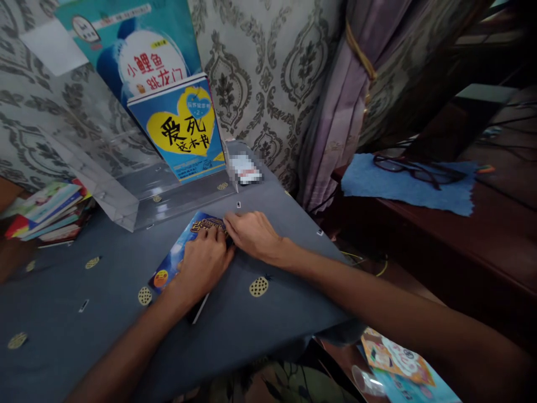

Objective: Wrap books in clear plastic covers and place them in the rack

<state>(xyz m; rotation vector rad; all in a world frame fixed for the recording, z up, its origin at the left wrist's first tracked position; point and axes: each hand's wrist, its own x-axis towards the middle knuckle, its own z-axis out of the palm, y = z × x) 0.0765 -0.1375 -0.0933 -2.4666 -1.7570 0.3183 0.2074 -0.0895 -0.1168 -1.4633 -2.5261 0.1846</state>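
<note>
A blue book with ornate gold lettering lies tilted on the dark table cover, its black spine or edge showing toward me. Over its cover rests my left hand, fingers bent and pressed onto the lettering, gripping it near the right side. My right hand is closed at the book's upper right edge, its fingertips on that corner and partly hidden. Just beyond them, a clear acrylic stand holds a blue and yellow book upright, with a taller teal book behind it.
Left of the stand lies a stack of thin books, with a blurred hand of another person beside it. A pixelated white object sits right of the stand. Glasses rest on a blue cloth on a dark wooden surface.
</note>
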